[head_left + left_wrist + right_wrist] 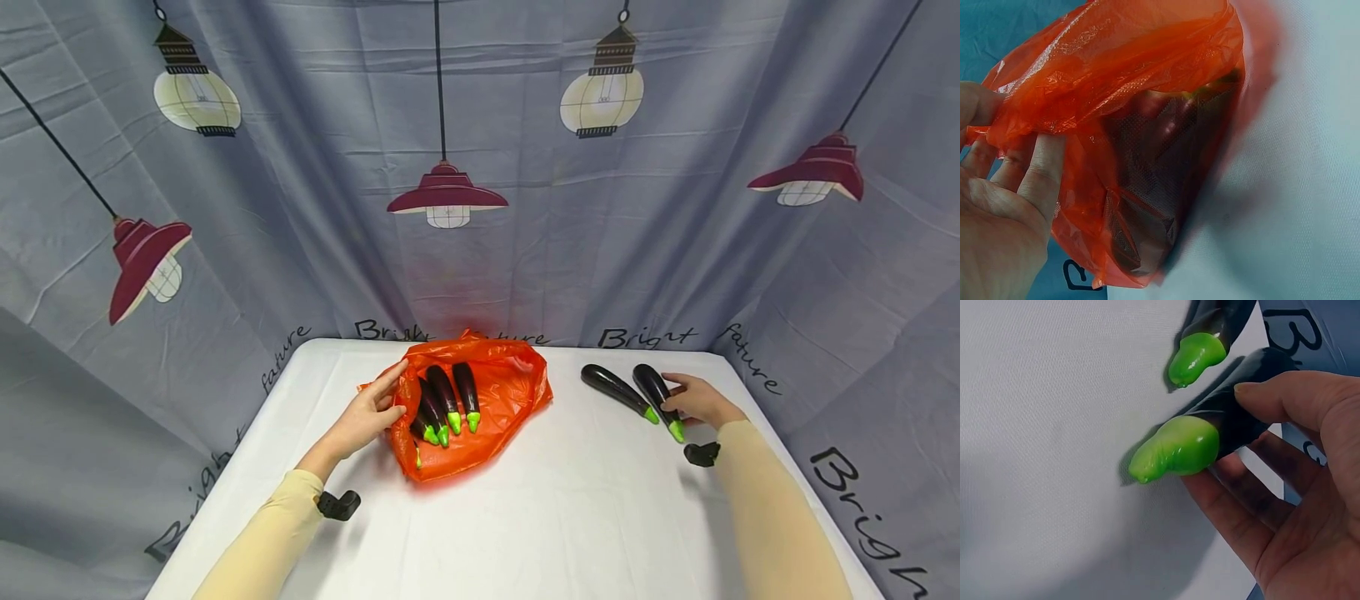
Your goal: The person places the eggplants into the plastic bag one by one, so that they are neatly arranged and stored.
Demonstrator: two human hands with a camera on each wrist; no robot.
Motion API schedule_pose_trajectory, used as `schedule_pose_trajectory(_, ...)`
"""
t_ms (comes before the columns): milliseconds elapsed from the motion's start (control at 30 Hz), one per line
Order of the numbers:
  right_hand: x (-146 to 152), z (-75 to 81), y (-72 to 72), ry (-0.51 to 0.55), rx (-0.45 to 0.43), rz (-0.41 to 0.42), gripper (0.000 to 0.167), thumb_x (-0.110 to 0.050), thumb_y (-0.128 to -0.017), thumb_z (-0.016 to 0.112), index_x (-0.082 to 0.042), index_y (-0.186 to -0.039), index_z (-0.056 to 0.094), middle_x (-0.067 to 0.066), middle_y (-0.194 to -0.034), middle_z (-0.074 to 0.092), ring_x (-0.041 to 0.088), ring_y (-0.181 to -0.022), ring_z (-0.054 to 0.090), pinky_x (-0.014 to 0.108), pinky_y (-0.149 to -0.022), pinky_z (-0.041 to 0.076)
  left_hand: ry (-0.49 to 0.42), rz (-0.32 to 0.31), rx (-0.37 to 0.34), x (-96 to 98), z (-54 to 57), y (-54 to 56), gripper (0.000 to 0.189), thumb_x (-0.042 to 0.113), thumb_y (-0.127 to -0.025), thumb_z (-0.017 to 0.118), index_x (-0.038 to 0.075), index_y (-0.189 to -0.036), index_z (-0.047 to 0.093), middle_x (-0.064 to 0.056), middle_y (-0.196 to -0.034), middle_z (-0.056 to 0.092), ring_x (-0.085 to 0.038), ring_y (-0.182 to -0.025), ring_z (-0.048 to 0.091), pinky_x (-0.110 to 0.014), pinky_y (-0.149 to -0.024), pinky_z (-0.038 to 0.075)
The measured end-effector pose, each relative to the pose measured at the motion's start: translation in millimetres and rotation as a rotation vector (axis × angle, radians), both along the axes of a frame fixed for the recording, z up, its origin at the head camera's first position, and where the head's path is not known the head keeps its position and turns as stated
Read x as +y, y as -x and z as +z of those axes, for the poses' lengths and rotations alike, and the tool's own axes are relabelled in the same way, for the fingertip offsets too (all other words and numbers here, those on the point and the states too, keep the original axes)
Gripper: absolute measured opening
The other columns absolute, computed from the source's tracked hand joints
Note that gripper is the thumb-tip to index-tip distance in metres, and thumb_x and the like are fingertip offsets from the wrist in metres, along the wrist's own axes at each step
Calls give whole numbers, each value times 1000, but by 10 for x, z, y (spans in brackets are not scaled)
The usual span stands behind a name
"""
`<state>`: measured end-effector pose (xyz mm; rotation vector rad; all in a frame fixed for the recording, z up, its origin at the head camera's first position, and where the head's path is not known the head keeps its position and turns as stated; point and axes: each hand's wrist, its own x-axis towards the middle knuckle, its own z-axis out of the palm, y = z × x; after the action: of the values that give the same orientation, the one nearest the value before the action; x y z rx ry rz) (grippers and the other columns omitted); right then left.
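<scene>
An orange-red plastic bag point(506, 412) lies with its mouth spread, and several dark eggplants point(442, 390) with green stem ends show inside it. At the bag's left rim, my left hand point(362, 427) pinches the film between thumb and fingers; in the left wrist view the bag point(1141, 44) folds over those fingers. Over on the right, my right hand point(703, 400) grips an eggplant point(1244, 378), thumb on one side and fingers curled against the other. A second eggplant point(613, 385) rests on the cloth just left of the gripped one, untouched.
Everything stands on a white-covered table point(525, 533). A grey curtain point(510, 275) printed with lamps and lettering hangs behind and along both sides. A small black device sits at each wrist, the left one point(339, 505) close above the tabletop.
</scene>
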<state>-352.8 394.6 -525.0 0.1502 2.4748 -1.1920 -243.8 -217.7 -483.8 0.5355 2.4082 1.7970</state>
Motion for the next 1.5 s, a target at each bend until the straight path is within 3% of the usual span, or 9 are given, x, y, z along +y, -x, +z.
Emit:
schedule_pose_trajectory(267,1,139,-99,45,62,14,88,-7,-95,64,4,-161,8,41,-144,35,45,-116,56,58,-92,53,31,17,23,-15,-11,10,76,0,-99,62,24,-163,29,-12,-167,25,-47,-140,40,-43,-105,43)
schedule_pose_trajectory(467,24,228,-132,134,86,3,89,-10,-99,63,-2,-163,3,40,-151,28,49,-124,48,61,-98,48,19,9,20,-19,-15,13,77,-1,-99,62,23,-164,29,-13,-167,25,-47,-139,41,-31,-99,48)
schedule_pose_trajectory(567,31,254,-136,194,97,11,88,-12,-99,65,-5,-164,5,38,-153,28,41,-122,54,61,-99,48,14,13,5,-16,-9,10,77,-1,-99,62,25,-164,29,-13,-166,26,-45,-138,43,-26,-93,50)
schedule_pose_trajectory(800,1,306,-139,280,120,11,89,-15,-98,70,-7,-165,11,36,-154,31,18,-107,63,59,-98,49,3,12,-18,-3,15,3,78,-1,-99,61,29,-163,28,-15,-166,25,-46,-138,43,-28,-87,52)
schedule_pose_trajectory(1133,-113,314,-144,349,101,34,90,-16,-98,70,-12,-166,11,35,-160,24,19,-110,64,55,-97,51,-8,4,-22,7,16,1,78,0,-99,62,30,-163,29,-14,-166,26,-44,-135,47,-28,-80,53)
schedule_pose_trajectory(1500,-222,290,-132,400,72,22,92,-14,-95,74,-14,-166,15,32,-161,25,23,-111,63,55,-97,51,0,-3,-18,29,19,-10,78,0,-99,62,29,-163,29,-14,-166,26,-43,-135,47,-29,-84,53)
